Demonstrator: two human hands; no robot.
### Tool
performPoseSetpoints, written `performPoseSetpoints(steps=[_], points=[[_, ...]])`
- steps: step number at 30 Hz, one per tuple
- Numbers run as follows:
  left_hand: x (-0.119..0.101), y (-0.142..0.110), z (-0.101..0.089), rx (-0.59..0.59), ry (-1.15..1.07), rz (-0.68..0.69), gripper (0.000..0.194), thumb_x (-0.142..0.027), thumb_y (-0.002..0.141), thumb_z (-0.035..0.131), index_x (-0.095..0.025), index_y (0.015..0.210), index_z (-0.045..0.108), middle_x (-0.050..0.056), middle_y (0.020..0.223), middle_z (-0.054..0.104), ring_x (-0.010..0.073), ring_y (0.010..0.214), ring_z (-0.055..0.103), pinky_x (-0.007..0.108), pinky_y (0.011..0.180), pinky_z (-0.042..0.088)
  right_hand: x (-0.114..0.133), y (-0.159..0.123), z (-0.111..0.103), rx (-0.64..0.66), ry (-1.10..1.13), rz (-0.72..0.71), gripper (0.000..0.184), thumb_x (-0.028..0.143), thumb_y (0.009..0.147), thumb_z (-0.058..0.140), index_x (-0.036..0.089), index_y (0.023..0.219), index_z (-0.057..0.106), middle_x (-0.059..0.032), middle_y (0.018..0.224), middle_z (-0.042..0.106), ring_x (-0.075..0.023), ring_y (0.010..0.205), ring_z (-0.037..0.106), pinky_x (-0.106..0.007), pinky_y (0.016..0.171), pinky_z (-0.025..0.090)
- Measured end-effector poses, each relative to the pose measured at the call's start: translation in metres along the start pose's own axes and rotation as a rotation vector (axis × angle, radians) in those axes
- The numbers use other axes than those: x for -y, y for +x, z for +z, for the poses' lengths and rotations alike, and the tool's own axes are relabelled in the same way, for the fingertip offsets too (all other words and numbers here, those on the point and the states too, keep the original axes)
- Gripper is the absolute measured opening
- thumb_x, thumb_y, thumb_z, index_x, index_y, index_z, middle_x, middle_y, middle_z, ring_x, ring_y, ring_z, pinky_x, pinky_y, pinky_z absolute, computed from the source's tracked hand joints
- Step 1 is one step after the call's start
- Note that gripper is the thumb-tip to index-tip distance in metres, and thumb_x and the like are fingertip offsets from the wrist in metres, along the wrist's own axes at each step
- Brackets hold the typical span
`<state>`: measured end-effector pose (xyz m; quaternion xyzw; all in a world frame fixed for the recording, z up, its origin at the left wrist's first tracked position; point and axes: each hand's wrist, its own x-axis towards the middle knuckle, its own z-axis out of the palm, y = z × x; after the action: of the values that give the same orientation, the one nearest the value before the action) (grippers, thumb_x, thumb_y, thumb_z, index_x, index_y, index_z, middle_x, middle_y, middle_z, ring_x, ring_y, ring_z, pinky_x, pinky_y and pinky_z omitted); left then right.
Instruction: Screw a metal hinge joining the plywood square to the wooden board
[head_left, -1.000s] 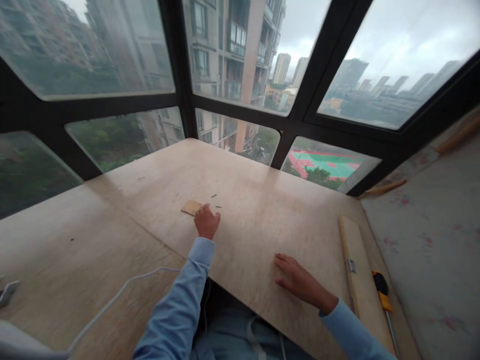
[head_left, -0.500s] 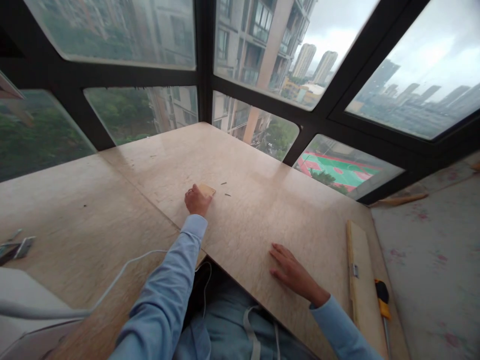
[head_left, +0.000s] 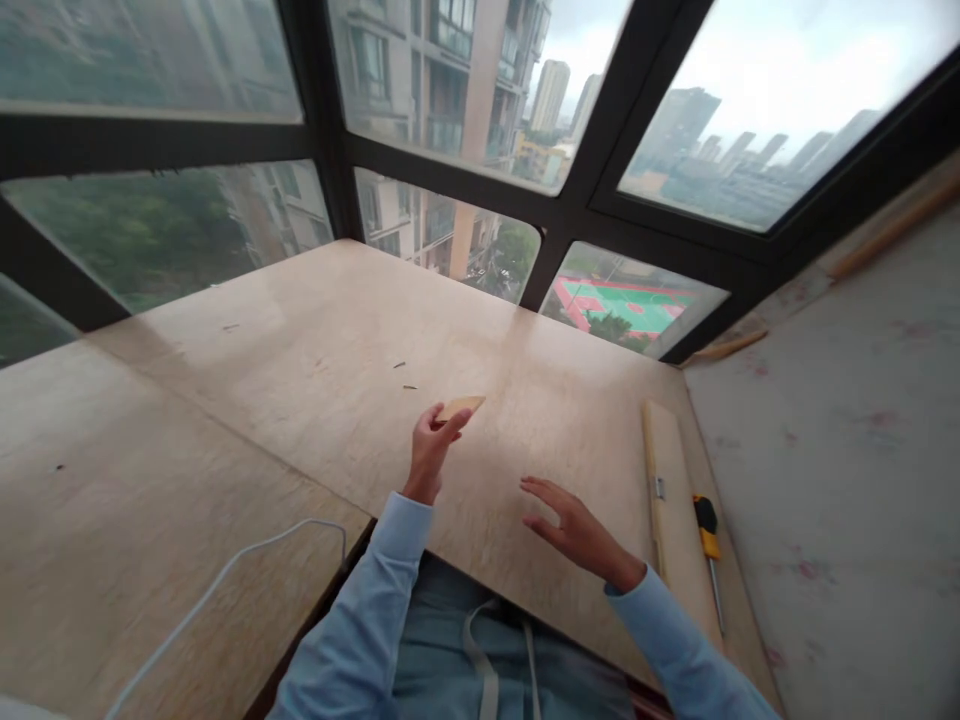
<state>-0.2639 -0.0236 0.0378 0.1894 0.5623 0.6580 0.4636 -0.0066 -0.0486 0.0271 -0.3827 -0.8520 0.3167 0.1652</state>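
Observation:
My left hand (head_left: 435,450) grips a small, flat, light wooden piece (head_left: 460,406) between thumb and fingers, raised a little off the wooden tabletop (head_left: 300,400). Part of the piece is hidden by the fingers. Over to the right, my right hand (head_left: 574,525) is open, its thumb apart from the fingers and nothing in it. Two small, thin dark pieces (head_left: 409,387) lie on the tabletop beyond my left hand; they look like screws or nails, but I cannot tell which.
At the right lies a long wooden board (head_left: 671,490) with a small metal fitting. Beside it, along the wall, is a screwdriver (head_left: 706,530) with a black and yellow handle. A white cable (head_left: 225,575) crosses the left side. Windows border the far edges.
My left hand has lifted the small wooden piece from the tabletop and brought it right and nearer. My right hand has risen slightly, its fingers more spread. The view has turned right.

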Motion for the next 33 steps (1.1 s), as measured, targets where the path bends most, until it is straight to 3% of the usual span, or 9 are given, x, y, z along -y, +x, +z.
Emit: performPoseSetpoints(steps=[3,7,11,15,22,28,31,33], points=[[0.023,-0.026,0.039,0.188,-0.188,-0.153,0.064,-0.032,0.062,0.085,-0.010,0.115,0.056,0.010,0.101,0.064,0.0125,0.079,0.061,0.025,0.074,0.050,0.010,-0.018,-0.022,-0.088,0.091,0.072,0.042,0.040,0.090,0.059,0.023,0.129,0.058,-0.0115,0.128,0.063,-0.0256,0.119,0.059,-0.047,0.102,0.048],[0.055,-0.061,0.087,0.291,-0.211,-0.208,0.073,-0.023,0.059,0.086,-0.012,0.122,0.051,0.010,0.103,0.065,0.0143,0.085,0.064,0.026,0.081,0.048,0.014,-0.044,-0.044,-0.182,0.279,0.184,0.045,0.037,0.089,0.060,0.024,0.132,0.053,-0.0106,0.125,0.064,-0.0221,0.110,0.063,-0.043,0.094,0.053],[0.081,-0.093,0.131,0.433,-0.185,-0.236,0.084,-0.021,0.056,0.087,-0.014,0.127,0.043,0.014,0.112,0.064,0.0202,0.097,0.065,0.032,0.087,0.049,0.001,-0.069,-0.055,-0.298,0.451,0.297,0.053,0.036,0.087,0.062,0.025,0.136,0.047,-0.0117,0.133,0.058,-0.0220,0.111,0.063,-0.042,0.092,0.054],[0.099,-0.116,0.162,0.518,-0.172,-0.249,0.088,-0.021,0.054,0.088,-0.016,0.127,0.039,0.015,0.114,0.063,0.0230,0.102,0.065,0.035,0.090,0.049,-0.019,-0.089,-0.061,-0.424,0.550,0.409,0.052,0.038,0.086,0.062,0.022,0.133,0.048,-0.0129,0.128,0.060,-0.0229,0.111,0.063,-0.043,0.093,0.053],[0.113,-0.125,0.180,0.526,-0.159,-0.273,0.078,-0.029,0.062,0.084,-0.017,0.126,0.040,0.013,0.108,0.066,0.0208,0.094,0.067,0.035,0.086,0.052,-0.044,-0.102,-0.070,-0.532,0.543,0.516,0.050,0.041,0.083,0.063,0.019,0.128,0.055,-0.0121,0.122,0.065,-0.0217,0.098,0.067,-0.039,0.086,0.055],[0.114,-0.111,0.186,0.393,-0.165,-0.400,0.069,-0.021,0.058,0.085,-0.018,0.113,0.042,0.007,0.092,0.068,0.0177,0.078,0.069,0.031,0.073,0.056,-0.057,-0.095,-0.080,-0.459,0.451,0.483,0.044,0.037,0.086,0.059,0.020,0.126,0.058,-0.0098,0.112,0.068,-0.0191,0.088,0.067,-0.035,0.077,0.056],[0.116,-0.105,0.191,0.399,-0.177,-0.433,0.066,-0.018,0.058,0.083,-0.019,0.111,0.044,0.007,0.095,0.068,0.0168,0.078,0.069,0.030,0.071,0.056,-0.072,-0.091,-0.094,-0.434,0.246,0.445,0.038,0.030,0.087,0.056,0.021,0.124,0.060,-0.0104,0.110,0.066,-0.0204,0.090,0.064,-0.038,0.079,0.055],[0.119,-0.102,0.194,0.432,-0.169,-0.450,0.058,-0.018,0.057,0.083,-0.018,0.105,0.049,0.007,0.096,0.067,0.0162,0.079,0.068,0.029,0.070,0.056,-0.085,-0.088,-0.108,-0.437,0.026,0.412,0.040,0.025,0.085,0.058,0.022,0.125,0.060,-0.0122,0.115,0.062,-0.0246,0.104,0.060,-0.044,0.092,0.050]])
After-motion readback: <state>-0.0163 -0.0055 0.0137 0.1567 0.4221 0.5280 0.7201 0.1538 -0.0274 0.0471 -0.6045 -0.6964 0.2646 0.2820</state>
